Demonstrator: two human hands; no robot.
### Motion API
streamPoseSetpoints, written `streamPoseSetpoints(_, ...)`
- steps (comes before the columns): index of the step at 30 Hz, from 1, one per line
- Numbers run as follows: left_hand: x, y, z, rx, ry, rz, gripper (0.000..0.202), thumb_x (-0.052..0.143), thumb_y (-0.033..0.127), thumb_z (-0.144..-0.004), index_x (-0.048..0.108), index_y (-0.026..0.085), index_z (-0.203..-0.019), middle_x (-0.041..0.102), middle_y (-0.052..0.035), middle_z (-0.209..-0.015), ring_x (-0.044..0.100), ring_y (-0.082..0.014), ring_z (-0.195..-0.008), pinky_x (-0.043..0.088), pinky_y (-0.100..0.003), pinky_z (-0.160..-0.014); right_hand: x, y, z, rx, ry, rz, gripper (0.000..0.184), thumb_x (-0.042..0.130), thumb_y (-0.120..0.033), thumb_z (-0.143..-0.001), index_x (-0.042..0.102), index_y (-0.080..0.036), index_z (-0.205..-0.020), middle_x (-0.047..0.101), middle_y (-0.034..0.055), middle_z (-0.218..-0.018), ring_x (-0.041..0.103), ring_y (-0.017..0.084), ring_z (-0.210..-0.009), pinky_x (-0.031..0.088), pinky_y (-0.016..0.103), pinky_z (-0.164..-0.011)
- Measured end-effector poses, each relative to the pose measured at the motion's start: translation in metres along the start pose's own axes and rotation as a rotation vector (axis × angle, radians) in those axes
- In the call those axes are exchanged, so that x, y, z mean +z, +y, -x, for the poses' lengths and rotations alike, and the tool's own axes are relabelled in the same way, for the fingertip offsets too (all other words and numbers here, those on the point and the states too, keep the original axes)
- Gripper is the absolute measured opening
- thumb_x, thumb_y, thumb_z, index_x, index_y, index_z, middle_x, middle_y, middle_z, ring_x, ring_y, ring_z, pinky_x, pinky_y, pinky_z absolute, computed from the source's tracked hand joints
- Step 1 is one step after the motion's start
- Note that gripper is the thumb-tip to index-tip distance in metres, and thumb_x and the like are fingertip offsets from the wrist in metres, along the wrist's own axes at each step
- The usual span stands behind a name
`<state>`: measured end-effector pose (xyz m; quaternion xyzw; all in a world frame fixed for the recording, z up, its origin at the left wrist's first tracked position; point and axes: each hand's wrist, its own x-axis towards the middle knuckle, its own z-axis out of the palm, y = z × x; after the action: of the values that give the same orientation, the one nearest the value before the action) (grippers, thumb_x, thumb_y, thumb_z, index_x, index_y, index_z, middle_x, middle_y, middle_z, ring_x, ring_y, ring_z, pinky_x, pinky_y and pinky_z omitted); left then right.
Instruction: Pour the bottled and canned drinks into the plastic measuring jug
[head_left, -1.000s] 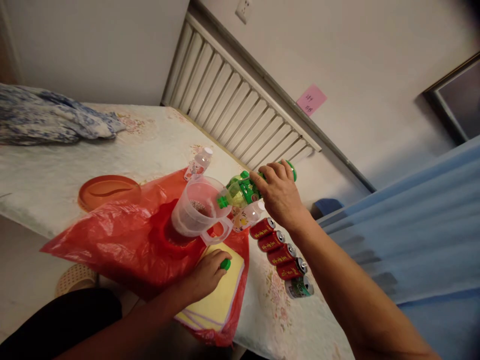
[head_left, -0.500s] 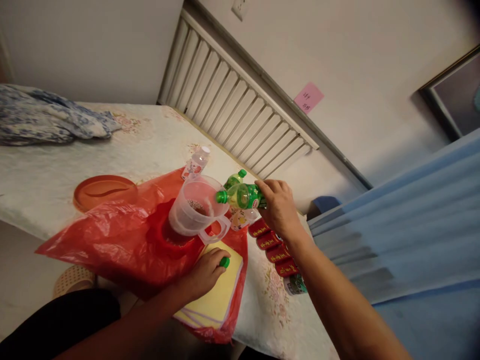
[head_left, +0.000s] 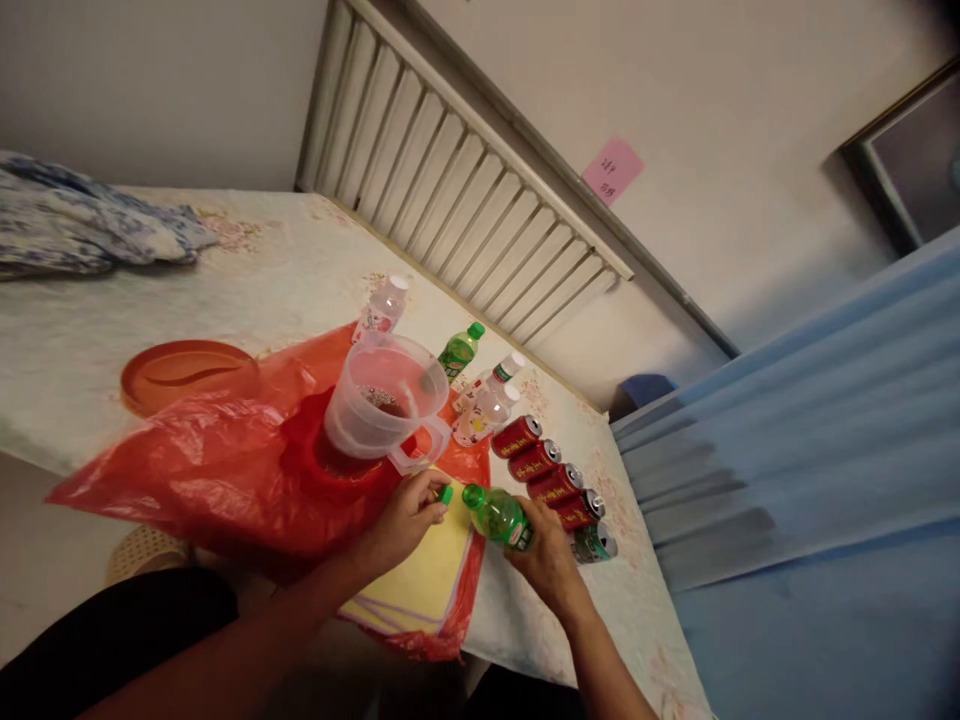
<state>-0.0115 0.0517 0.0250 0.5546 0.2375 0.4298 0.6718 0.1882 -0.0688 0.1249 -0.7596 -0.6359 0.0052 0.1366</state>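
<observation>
My right hand is wrapped round a green plastic bottle, tilted with its uncapped-looking neck toward my left hand. Between thumb and fingers my left hand pinches a green bottle cap, a short gap from the bottle's mouth. Just beyond stands a clear plastic jug with dark, bubbly liquid inside, its handle turned to the right. Under the jug is a red plastic basin, partly hidden by the jug and the red bag. Yellow cloths lie beneath my left hand.
A red plastic bag spreads over the table. An orange lid lies left. Behind the jug stand another green bottle and clear bottles. Several cans line the right side. A patterned cloth lies far left.
My right hand has brought the green bottle from beside the jug's rim down and nearer to me, next to the cap. My left hand still pinches the cap, and the view has shifted slightly.
</observation>
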Motion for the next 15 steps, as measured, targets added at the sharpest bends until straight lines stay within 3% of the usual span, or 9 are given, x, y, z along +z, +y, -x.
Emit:
streamPoseSetpoints(5, -0.001, -0.004, -0.001, 0.023, -0.038, -0.032, 0.029, 0.059, 0.020, -0.071, 0.061, 0.018, -0.100, 0.050, 0.0039, -0.071, 0.053, -0.0157, -0.070, 0.043, -0.028, -0.067, 0.017, -0.009, 0.008, 0.056, -0.081, -0.018, 0.059, 0.067, -0.005, -0.066, 0.065, -0.019, -0.123, 0.067, 0.0097, -0.112, 0.060, 0.028, -0.104, 0.047, 0.038, -0.094)
streamPoseSetpoints(15, -0.004, 0.013, 0.002, 0.091, 0.000, -0.244, 0.028, 0.059, 0.020, -0.072, 0.068, 0.019, -0.099, 0.053, 0.0010, -0.075, 0.053, -0.0184, -0.076, 0.043, -0.030, -0.071, 0.023, -0.011, -0.001, 0.070, -0.101, -0.047, 0.054, 0.074, -0.014, -0.072, 0.064, -0.022, -0.125, 0.067, 0.0089, -0.112, 0.059, 0.028, -0.105, 0.045, 0.037, -0.094)
